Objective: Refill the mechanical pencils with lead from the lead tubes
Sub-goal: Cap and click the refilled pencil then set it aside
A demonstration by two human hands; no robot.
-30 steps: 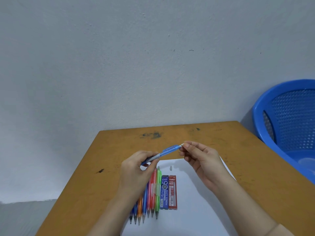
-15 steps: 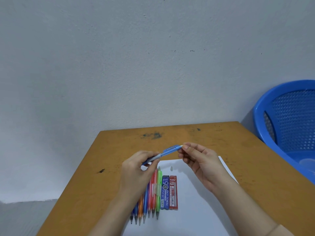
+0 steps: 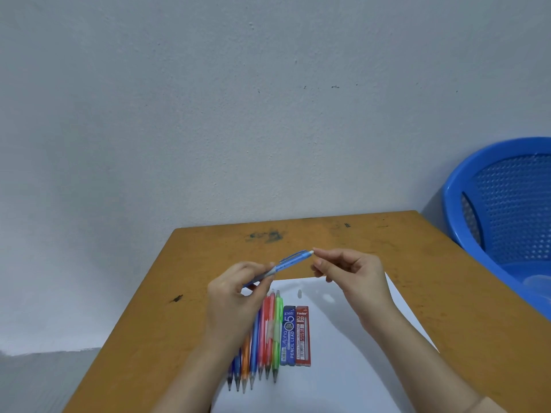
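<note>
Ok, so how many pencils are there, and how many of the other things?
Pencils: 8 (7 in the row on the paper, plus 1 blue pencil in the left hand)
Lead tubes: 2 (blue lead tube, red lead tube)
Small cap: 1
Total: 11

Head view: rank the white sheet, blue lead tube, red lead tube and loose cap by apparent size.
1. white sheet
2. blue lead tube and red lead tube, about alike, unranked
3. loose cap
</note>
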